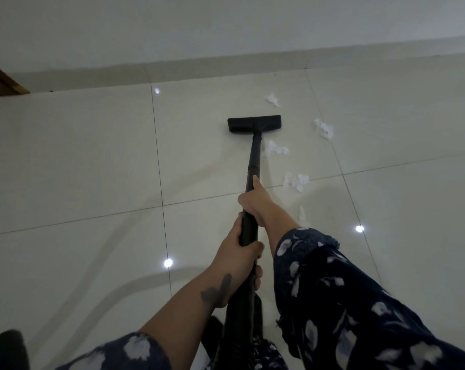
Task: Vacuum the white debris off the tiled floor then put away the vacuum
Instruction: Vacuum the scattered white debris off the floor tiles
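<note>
The pale square-tiled floor point(92, 161) is glossy and smooth, mirroring small ceiling lights. The black vacuum wand point(254, 161) and its flat rectangular floor head point(254, 123) look like matt plastic. The scattered white debris point(323, 128) looks like soft crumpled tissue paper. The dark blue floral sleeve point(359, 303) is thin cloth.

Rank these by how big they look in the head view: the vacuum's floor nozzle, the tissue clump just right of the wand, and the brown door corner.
1. floor nozzle
2. brown door corner, cropped by the frame
3. tissue clump
</note>
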Available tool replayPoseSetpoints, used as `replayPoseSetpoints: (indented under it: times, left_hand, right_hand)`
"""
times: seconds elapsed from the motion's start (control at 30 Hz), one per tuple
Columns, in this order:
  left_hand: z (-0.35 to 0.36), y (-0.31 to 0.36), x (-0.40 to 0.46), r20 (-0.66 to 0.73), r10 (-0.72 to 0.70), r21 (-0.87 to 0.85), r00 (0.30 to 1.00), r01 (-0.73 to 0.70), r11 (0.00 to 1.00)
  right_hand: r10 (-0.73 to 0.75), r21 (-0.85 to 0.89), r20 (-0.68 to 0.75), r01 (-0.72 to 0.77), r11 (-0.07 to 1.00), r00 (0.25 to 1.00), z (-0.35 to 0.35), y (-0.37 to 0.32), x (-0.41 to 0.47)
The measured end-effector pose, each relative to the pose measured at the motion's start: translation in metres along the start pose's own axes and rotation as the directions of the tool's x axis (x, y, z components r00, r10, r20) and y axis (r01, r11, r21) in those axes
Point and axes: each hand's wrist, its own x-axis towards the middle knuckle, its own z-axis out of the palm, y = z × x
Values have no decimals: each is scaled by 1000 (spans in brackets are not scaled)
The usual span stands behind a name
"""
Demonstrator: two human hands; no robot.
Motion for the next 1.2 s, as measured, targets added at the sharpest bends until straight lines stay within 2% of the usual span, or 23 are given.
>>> replayPoseSetpoints:
  times: [0.1,0.17,0.2,0.53,0.7,0.87,0.97,1.0,1.1,1.2]
  left_hand:
    - [13,-16,-15,-16,-15,3,1000,15,1000]
    - [21,-28,-25,-22,-16,0,1000,16,1000]
    - [26,-34,-29,-22,-17,-1,1000,17,1000]
    - [60,-82,-67,-36,-25,-20,999,25,1000]
    - [69,-97,-88,-29,-22,-25,999,21,999]
    - [69,-114,-102,-9,-31,-17,999,31,999]
    - [64,-129,-109,0,-44,-5,999,44,999]
    - [61,-134,-112,6,-46,-1,999,46,999]
    - [56,-150,-122,23,-50,13,998,50,999]
    - [52,-165,-135,46,-49,38,998,48,998]
  right_hand:
    - [46,-62,6,-45,997,999,-4,18,-8]
    - [71,-227,7,-67,972,997,-7,32,-22]
    - [78,-246,4,-74,966,997,-9,37,-27]
    - [104,-268,22,-95,959,994,-23,87,-66]
    - [58,-366,48,-36,930,997,-25,106,-83]
    - [52,-321,22,-43,946,998,-22,125,-97]
    - [-1,-128,19,3,992,1000,-16,144,-110]
    - [-4,-124,9,5,992,1000,-13,148,-112]
    - [77,-257,-2,-75,963,997,-1,158,-119]
    - [107,-259,-15,-107,960,994,6,171,-131]
